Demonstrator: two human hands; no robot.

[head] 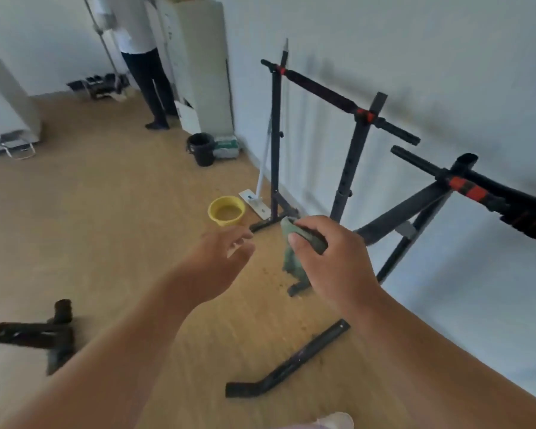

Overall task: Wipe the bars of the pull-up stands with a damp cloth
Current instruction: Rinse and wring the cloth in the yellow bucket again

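Against the white wall on the right stand the pull-up stands: a far stand (359, 144) whose padded top bar (321, 91) runs between two uprights, and a near stand (415, 230) whose top bar (477, 187) slants toward the right edge of the view, with red bands at its clamp. Both are well clear of the hands. The right hand (331, 255) has its fingers clenched around a grey-green damp cloth (294, 258), bunched at the top with a tail hanging below the fist, in the air over the wooden floor (106, 212) and in front of the stands' bases. The left hand (217, 258) is held out beside it with fingers loosely curled and released, grasping nothing.

A yellow basin (226, 210) sits on the floor just past the hands, near the foot of the far stand; a black bucket (201, 148) stands further back by a pale cabinet (205, 63), where another person (143, 57) is busy with a long pole.

The step in hand looks like readying the cloth before the first pass. To do it well, the left hand could help spread the bunch into a flat pad, so it wraps round a bar instead of dragging as a lump. Carrying it to the near top bar and running it end to end, with the free hand steadying an upright, would suit a light stand that may shift. Drips from the hanging tail could wet the floor.
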